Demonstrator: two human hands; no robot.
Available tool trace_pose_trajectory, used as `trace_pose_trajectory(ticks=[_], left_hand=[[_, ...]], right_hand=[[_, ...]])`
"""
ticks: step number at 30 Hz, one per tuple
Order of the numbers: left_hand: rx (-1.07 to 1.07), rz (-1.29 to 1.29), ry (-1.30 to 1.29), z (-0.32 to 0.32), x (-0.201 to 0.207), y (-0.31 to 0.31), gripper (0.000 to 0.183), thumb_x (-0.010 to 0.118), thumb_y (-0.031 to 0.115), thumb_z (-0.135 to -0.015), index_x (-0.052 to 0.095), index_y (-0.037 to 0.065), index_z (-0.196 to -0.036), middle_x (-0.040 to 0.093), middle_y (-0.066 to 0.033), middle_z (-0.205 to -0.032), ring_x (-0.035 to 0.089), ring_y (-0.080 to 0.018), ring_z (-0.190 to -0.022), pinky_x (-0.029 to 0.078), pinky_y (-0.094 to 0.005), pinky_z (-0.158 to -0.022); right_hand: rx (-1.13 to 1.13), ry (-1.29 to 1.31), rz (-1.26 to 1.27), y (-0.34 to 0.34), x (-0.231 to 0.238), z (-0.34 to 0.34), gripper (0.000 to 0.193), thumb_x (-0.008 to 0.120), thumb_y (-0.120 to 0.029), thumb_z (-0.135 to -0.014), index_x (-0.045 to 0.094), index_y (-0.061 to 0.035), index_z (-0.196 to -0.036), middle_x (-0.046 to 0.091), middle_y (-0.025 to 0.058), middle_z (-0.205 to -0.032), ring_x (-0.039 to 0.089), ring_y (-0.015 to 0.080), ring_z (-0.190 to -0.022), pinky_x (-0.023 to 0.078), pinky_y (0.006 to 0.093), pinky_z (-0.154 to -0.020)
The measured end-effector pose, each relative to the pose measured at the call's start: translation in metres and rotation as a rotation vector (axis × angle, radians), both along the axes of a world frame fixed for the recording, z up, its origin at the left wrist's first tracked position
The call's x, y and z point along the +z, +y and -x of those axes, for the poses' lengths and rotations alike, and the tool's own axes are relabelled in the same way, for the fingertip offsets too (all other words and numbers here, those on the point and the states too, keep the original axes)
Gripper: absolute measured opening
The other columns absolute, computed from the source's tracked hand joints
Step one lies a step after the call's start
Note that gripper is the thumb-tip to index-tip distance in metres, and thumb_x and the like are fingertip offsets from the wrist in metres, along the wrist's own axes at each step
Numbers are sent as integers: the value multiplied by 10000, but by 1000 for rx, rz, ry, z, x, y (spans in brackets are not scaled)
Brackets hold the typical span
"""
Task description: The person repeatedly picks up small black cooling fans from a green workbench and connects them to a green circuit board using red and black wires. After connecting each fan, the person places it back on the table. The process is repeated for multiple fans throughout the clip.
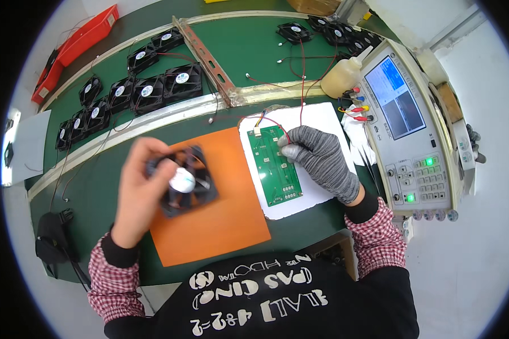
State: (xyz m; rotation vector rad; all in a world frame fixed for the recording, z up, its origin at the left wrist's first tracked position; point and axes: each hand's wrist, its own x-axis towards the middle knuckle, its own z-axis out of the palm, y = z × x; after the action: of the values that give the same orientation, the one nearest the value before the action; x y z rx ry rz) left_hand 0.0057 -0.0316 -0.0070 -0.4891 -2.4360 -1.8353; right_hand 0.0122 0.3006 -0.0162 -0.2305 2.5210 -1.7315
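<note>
Left hand (pixel 144 181) grips black fan (pixel 188 182) over orange mat (pixel 220 231); gloved right hand (pixel 322 161) seems to pinch thin red wire (pixel 278 124) by green board (pixel 276 169). Keep fan steady, wire slack, no tugging.

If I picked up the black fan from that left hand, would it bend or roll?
The fan probably wouldn't bend: it looks like stiff plastic. Being square, it seems unlikely to roll. Its open gaps suggest it may feel fairly light.

Grey striped glove (pixel 325 161), red-and-white checked sleeves (pixel 376 236), black printed top (pixel 254 305).
</note>
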Motion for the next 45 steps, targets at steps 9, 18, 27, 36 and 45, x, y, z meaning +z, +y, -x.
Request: trace_pose_trajectory(ticks=[9, 18, 27, 36, 45], left_hand=[[-178, 701, 401, -17, 5, 29, 925, 884, 366, -579, 491, -10, -1328, 529, -162, -1221, 472, -365, -1138, 327, -468, -1009], [-499, 139, 535, -64, 75, 8, 764, 813, 355, -736, 498, -17, -1325, 591, -219, -1214, 625, -302, -952, 492, -411, -795], [-679, -578, -271, -59, 101, -18, 235, 499, 152, -1021, 566, -60, -1097, 595, -185, -827, 581, -257, -681, 505, -361, -486], [15, 466, 971, 108, 46, 60, 1028, 867, 450, -628, 424, -40, -1416, 441, -257, -1445, 427, -379, -1345, 317, -509, -1116], [-284, 609, 811, 109, 29, 59, 757, 867, 204, -504, 575, 126, -1198, 558, -98, -1132, 483, -328, -1136, 335, -469, -997]], right_hand=[[66, 281, -186, 2, -18, 11, 146, 767, -42, -743, 642, -12, -813, 585, 95, -833, 613, 254, -813, 507, 350, -765], [78, 278, -143, 1, -23, 12, 148, 764, -26, -737, 625, -2, -781, 576, 99, -827, 607, 258, -817, 507, 352, -767], [100, 348, -204, 3, -25, 13, 155, 766, -39, -734, 639, -14, -820, 609, 110, -864, 622, 281, -842, 518, 364, -773], [-64, 538, 0, 8, -29, 5, 127, 728, -10, -828, 659, -22, -934, 650, 81, -888, 634, 201, -844, 508, 307, -746], [-293, 764, -245, 2, -10, 7, 425, 718, -124, -865, 559, -39, -1250, 573, 144, -1169, 625, 237, -1032, 526, 341, -858]])
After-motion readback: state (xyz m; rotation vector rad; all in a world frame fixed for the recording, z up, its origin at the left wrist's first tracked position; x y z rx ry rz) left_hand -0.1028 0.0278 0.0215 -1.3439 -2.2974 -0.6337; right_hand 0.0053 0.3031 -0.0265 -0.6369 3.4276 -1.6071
